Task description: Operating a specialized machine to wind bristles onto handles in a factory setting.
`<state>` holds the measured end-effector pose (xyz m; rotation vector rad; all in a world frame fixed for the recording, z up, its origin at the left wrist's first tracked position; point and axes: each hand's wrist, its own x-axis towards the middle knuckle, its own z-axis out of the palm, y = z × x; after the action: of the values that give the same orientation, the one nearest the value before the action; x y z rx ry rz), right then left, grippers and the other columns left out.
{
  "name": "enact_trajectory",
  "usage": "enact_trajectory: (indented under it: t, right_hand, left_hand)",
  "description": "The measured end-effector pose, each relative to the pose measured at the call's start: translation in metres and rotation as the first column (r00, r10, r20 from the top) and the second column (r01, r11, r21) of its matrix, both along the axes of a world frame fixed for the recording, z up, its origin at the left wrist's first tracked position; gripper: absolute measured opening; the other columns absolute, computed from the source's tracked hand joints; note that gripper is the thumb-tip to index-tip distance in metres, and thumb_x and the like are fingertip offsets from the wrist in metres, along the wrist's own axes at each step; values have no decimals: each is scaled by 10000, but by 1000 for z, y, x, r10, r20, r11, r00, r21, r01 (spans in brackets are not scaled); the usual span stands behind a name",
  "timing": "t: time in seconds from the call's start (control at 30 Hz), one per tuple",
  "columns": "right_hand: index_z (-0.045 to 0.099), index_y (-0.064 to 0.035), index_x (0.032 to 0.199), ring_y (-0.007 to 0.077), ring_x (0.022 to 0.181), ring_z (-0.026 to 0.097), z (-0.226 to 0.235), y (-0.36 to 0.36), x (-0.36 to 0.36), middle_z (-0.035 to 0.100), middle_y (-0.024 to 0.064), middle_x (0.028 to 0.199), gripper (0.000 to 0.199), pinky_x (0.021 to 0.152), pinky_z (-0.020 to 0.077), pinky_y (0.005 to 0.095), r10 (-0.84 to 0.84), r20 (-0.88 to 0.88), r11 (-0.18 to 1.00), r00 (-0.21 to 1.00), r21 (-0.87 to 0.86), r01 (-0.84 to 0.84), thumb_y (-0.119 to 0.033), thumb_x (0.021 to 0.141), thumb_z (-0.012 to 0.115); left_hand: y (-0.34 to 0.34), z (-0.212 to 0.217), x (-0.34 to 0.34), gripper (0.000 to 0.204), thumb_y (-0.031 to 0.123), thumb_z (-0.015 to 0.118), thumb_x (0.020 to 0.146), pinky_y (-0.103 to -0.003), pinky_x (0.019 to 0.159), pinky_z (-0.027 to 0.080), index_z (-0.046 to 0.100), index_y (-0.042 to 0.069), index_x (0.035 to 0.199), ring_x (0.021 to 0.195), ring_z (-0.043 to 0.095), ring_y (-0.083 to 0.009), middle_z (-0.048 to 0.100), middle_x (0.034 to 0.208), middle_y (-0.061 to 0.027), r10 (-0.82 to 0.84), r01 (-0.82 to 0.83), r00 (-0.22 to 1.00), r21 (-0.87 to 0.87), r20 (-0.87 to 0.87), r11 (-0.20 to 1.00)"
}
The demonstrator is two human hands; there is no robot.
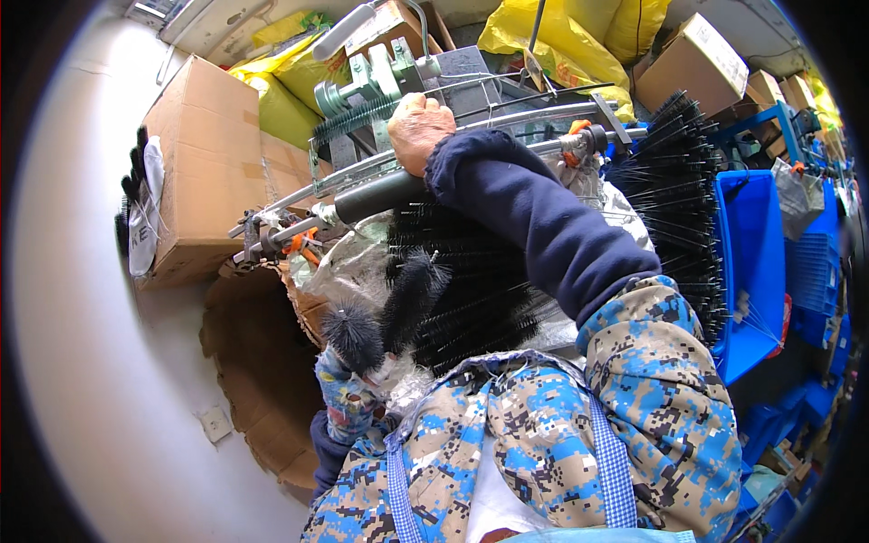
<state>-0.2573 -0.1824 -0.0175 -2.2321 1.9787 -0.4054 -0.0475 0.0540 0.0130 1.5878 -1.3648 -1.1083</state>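
Note:
My bare right hand (418, 133) is closed in a fist at a green metal machine (385, 77), just above a dark padded bar (380, 195). What its fingers hold is hidden; a dark green coil (358, 122) runs up beside it. Low on the left, my left hand (348, 403), in a colourful patterned covering, is closed around the lower end of a black round-bristled brush (353, 337). Another black brush (416, 294) leans next to it. Between my arms lies a thick bundle of long black brushes (480, 271), with pale plastic sheeting (344, 262) around it.
At left, a tall cardboard box (204, 163) stands by the white wall (81, 317), above an open brown carton (253, 362). Yellow sacks (579, 41) and another box (692, 68) sit at the back. More black bristles (670, 190) and a blue bin (751, 262) are at right.

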Motion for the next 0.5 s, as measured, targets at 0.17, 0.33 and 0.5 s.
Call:
enact_trajectory:
  t: [0.17,0.33,0.5]
  right_hand:
    - [505,85,941,377,915,551,-6,-10,-34,525,261,953,240,753,467,416,101,120,979,988,163,-120,-38,735,494]
    - [551,40,974,355,956,558,0,-3,-111,553,234,1001,263,818,456,410,38,-19,989,999,146,-35,-63,733,529]
    - [578,-9,971,340,926,563,17,3,-175,559,201,952,312,776,468,402,26,-182,999,983,-41,-34,-263,790,594]
  left_hand:
    - [-1,-3,5,371,133,774,618,-262,702,462,601,37,931,766,578,-121,619,830,-20,-1,1,1000,8,23,1000]
    - [0,-8,16,375,135,775,616,-261,704,461,601,36,933,765,578,-118,619,825,-19,8,-9,1000,68,11,998]
    - [-8,-16,19,379,136,776,614,-260,705,461,602,35,935,763,578,-116,619,821,-17,-45,40,998,94,48,995]
